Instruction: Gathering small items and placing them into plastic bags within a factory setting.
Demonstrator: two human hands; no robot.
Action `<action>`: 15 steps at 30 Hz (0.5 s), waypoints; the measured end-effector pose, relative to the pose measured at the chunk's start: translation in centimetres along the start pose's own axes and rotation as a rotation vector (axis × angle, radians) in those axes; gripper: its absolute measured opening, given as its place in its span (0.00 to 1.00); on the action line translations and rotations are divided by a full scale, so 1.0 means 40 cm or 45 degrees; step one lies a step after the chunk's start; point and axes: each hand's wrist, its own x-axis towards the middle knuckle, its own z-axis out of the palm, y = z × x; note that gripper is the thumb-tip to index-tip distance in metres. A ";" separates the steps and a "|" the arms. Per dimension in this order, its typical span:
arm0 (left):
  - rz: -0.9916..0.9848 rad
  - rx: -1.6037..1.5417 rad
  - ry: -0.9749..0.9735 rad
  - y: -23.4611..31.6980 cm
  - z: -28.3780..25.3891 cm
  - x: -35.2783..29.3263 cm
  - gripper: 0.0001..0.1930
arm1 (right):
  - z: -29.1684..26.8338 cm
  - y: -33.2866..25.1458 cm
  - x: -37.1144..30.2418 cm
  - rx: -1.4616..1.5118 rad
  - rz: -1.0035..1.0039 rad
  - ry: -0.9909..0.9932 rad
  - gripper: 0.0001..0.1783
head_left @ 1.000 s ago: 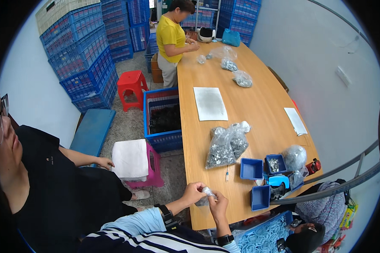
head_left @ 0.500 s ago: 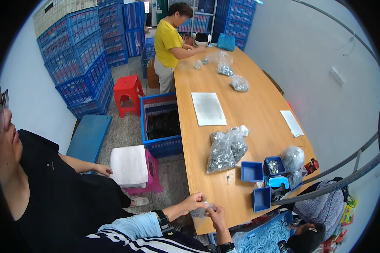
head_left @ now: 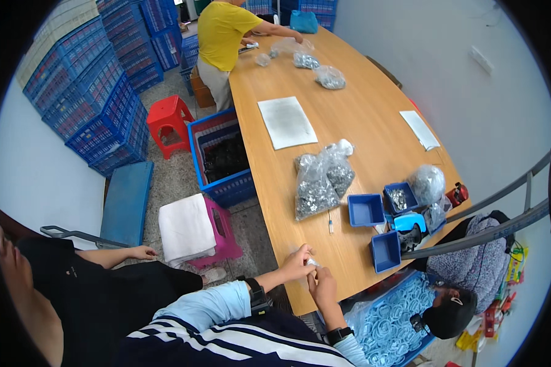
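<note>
Over the near corner of the table, my left hand (head_left: 296, 264) and my right hand (head_left: 323, 288) are close together. Both are closed on a small clear plastic bag (head_left: 312, 262), bunched between the fingers; what is inside it I cannot make out. Just beyond lies a thin white-and-blue stick (head_left: 330, 226) beside large clear bags of small silvery metal parts (head_left: 317, 191). Right of these stand an empty-looking blue tray (head_left: 366, 211), a second blue tray (head_left: 386, 251) and a third tray (head_left: 400, 197) holding small metal pieces.
The wooden table (head_left: 349, 122) carries white sheets (head_left: 287, 122) and more bags of parts (head_left: 330, 77). A person in yellow (head_left: 221, 37) stands at its far left, another person in black (head_left: 104, 293) at my left. Pale-blue rings fill a crate (head_left: 389, 318); a metal rail (head_left: 496, 235) crosses at right.
My view has shifted, so the table appears higher in the picture. My hands have drawn closer together around the plastic bag. The person in yellow now stretches an arm across the table.
</note>
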 end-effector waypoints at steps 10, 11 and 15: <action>0.349 0.491 -0.136 0.069 0.053 0.121 0.20 | -0.024 0.090 0.054 0.485 0.516 0.129 0.08; 0.333 0.486 -0.172 0.073 0.053 0.134 0.20 | -0.014 0.099 0.057 0.522 0.501 0.086 0.08; 0.276 0.452 -0.359 0.058 0.052 0.200 0.21 | -0.001 0.121 0.069 0.493 0.547 0.004 0.06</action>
